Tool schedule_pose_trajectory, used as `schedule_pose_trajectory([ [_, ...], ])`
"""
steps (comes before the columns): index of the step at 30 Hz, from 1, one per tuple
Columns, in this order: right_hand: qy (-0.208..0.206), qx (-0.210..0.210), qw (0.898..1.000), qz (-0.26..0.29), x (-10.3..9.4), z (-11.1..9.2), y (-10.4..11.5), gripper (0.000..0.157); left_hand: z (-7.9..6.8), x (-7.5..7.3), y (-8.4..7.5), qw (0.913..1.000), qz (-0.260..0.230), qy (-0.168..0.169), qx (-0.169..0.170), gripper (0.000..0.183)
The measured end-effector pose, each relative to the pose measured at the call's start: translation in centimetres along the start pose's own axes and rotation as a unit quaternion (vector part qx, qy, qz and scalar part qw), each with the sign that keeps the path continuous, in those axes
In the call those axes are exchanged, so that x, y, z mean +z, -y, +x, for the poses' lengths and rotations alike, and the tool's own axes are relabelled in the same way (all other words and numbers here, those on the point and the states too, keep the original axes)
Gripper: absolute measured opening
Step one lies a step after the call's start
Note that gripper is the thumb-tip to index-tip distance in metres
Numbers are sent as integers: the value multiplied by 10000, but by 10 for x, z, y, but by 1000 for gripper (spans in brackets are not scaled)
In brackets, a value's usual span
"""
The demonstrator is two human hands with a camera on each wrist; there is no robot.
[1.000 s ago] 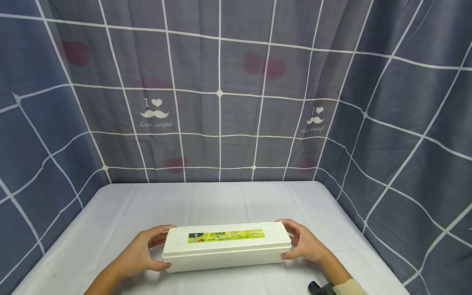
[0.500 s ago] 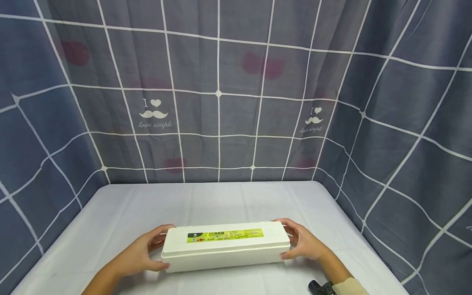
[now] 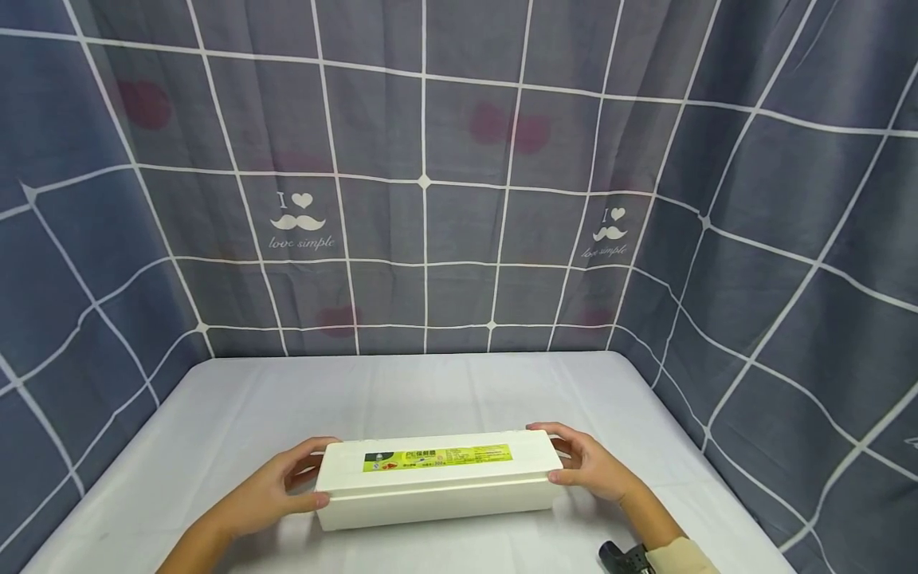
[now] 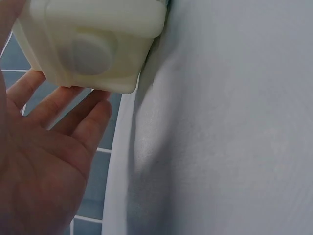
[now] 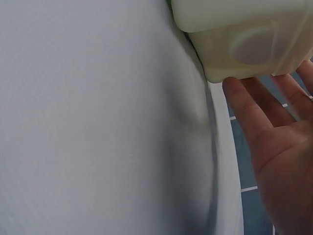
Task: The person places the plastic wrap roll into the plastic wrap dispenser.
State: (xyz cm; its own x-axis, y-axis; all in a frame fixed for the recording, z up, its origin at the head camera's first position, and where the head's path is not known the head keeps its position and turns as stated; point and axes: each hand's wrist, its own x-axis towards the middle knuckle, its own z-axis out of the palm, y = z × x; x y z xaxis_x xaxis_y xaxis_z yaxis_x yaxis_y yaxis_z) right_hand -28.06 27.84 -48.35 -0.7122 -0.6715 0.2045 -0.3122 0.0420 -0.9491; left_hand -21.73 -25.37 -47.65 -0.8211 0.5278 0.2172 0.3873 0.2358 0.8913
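A long white cling film box point(image 3: 466, 504) lies crosswise near the front of the white table, lid down over its top. A yellow-green label point(image 3: 437, 458) runs along the lid. My left hand point(image 3: 268, 490) holds the left end, thumb at the front by the lid's edge and fingers at the back. At the right end my right hand point(image 3: 602, 470) grips the same way. Both wrist views show the box ends, the left end point(image 4: 110, 51) and the right end point(image 5: 215, 54), each with a pale round shape in it. Fingertips of both hands meet the back wall.
A white cloth point(image 3: 430, 391) covers the table. Grey-blue curtains point(image 3: 459, 215) with white grid lines stand behind it and on both sides. A black device point(image 3: 624, 558) sits at my right wrist, beside a beige sleeve point(image 3: 681, 556).
Both thumbs have slid up the front of the cling film box to the lid's edge. The box keeps nearly the same place in view, its lid still down.
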Motion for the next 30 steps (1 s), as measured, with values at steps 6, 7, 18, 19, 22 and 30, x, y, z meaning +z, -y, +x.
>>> schedule_pose_trajectory([
  [6,-14,65,10000,53,0,2,1,74,1,0,0,9998,-149,-90,57,62],
  [7,-26,76,9999,60,0,3,1,74,1,0,0,9998,-160,-99,47,62],
  [18,-133,-51,9999,17,1,2,1,76,3,2,2,9995,91,-256,147,65],
  [19,-142,-44,9999,12,1,2,1,76,3,2,2,9994,117,-277,146,66],
  [22,-182,-7,9998,24,1,2,3,75,3,3,2,9993,128,-321,115,66],
  [30,-265,198,9994,82,3,1,4,75,2,4,2,9995,-41,-298,-2,64],
])
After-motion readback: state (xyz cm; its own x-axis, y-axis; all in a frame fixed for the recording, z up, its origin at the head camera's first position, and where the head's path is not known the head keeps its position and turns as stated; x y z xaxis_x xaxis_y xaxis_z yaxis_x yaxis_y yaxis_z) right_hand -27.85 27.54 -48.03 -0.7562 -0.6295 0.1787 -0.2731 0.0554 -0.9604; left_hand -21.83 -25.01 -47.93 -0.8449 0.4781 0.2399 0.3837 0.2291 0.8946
